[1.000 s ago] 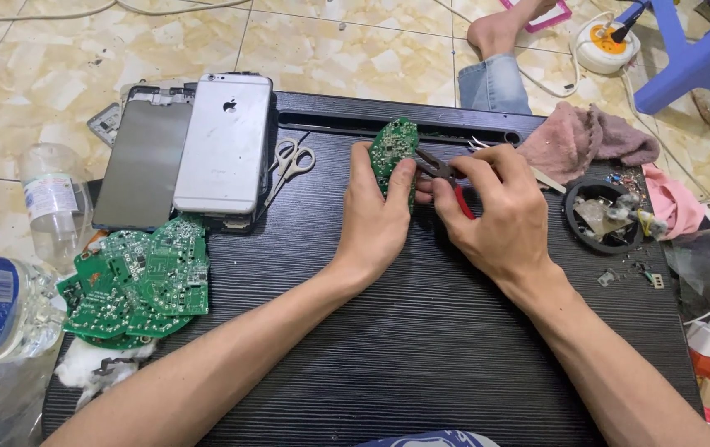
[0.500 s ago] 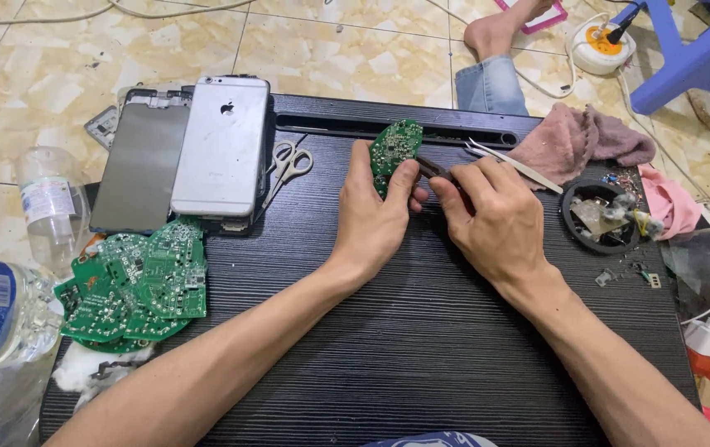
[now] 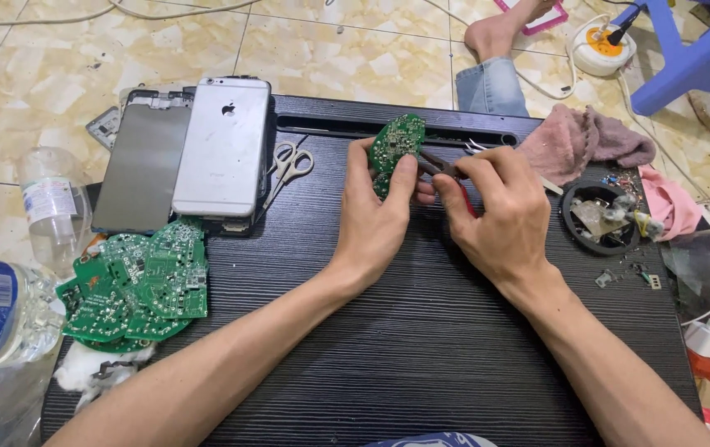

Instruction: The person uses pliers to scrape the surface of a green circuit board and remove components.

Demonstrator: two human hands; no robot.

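Note:
My left hand point(image 3: 377, 213) holds a small green circuit board point(image 3: 396, 141) upright over the far part of a black ribbed board point(image 3: 421, 348). My right hand point(image 3: 500, 213) grips red-handled pliers point(image 3: 447, 172), their dark jaws touching the board's right edge. Both forearms reach in from the near edge.
A pile of green circuit boards point(image 3: 135, 281) lies at the left, with two phones point(image 3: 222, 145) and small scissors point(image 3: 290, 164) behind. Plastic bottles point(image 3: 44, 207) stand at far left. At the right are a pink cloth point(image 3: 582, 141), a round black lid of parts point(image 3: 599, 219) and tweezers point(image 3: 475, 147). Another person's foot point(image 3: 495, 33) rests beyond.
The hands and small board stay near the same spot; my right hand has closed in on the board, the pliers' jaws now against its edge.

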